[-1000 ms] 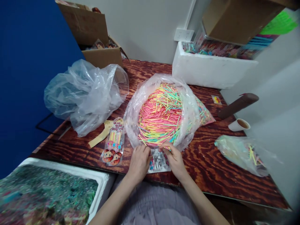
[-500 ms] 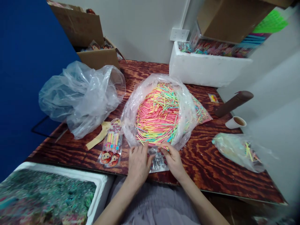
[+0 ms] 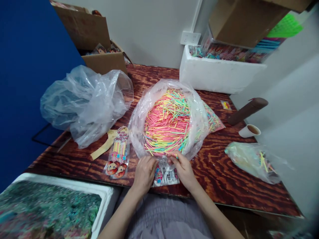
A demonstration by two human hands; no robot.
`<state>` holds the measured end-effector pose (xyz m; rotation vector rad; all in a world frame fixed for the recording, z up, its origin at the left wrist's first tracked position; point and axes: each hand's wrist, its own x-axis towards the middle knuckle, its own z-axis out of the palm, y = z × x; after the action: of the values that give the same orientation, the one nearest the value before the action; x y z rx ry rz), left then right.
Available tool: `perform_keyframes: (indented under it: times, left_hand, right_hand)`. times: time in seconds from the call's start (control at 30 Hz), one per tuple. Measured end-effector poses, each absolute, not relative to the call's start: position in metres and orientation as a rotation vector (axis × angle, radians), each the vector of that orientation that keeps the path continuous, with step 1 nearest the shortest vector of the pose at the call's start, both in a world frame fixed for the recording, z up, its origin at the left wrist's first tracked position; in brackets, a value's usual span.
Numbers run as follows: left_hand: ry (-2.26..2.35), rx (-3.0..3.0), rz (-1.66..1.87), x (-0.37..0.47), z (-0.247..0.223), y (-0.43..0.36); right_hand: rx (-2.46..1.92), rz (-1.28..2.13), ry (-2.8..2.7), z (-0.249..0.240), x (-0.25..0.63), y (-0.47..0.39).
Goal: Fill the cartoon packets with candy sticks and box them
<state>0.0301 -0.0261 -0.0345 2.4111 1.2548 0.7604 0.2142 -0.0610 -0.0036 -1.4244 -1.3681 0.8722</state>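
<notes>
A clear plastic bag [image 3: 136,116] with a rolled-down rim stands in front of me, full of thin pink, yellow, green and blue sticks [image 3: 166,122]. My right hand [image 3: 183,170] is closed round a small bundle of these sticks by the bag's front rim, their ends showing past the fingers. To its left, my left hand [image 3: 145,172] has curled fingers at the same rim; what they pinch is hidden. Between both hands lies a printed clear packet [image 3: 166,176], its upper part partly covered.
Filled packets with cartoon heads [image 3: 117,162] lie left, near a crumpled plastic bag [image 3: 99,99]. A paper cup of brown liquid [image 3: 250,130], a brown bottle [image 3: 248,111] and a small bag [image 3: 249,161] stand right. Foam boxes [image 3: 221,74] sit behind and at lower left.
My left hand's fingers have gone from stretched out to curled, and the hand has drawn slightly down and left. More of the packet shows. My right hand still holds the sticks.
</notes>
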Motion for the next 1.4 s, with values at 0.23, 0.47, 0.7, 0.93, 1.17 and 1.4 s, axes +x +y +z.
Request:
perform_keyframes:
  times: [0.23, 0.47, 0.7, 0.93, 1.17, 1.4]
  left_hand:
    - [1.143, 2.141, 0.891, 0.027, -0.026, -0.024]
    - [1.161, 1.664, 0.926, 0.018, 0.007, -0.02]
    - [1.156, 1.452, 0.853, 0.012, 0.003, -0.024]
    - [1.115, 1.221, 0.911, 0.016, -0.006, -0.024]
    - [1.138, 1.07, 1.06, 0.02, 0.0, -0.022]
    - [1.171, 1.147, 0.985, 0.019, 0.0, -0.024]
  right_hand:
    - [-2.248, 0.17, -1.579, 0.014, 0.253, -0.031]
    - [-2.501, 0.111, -1.745, 0.007, 0.252, -0.011]
    - [-1.882, 0.37, -1.282, 0.001, 0.268, -0.014]
    - [-1.18, 1.03, -0.497, 0.019, 0.26, -0.016]
    - [-0.966, 1.585, -0.242, 0.019, 0.222, -0.037]
    - [-0.994, 1.597, -0.194, -0.003, 0.191, -0.062]
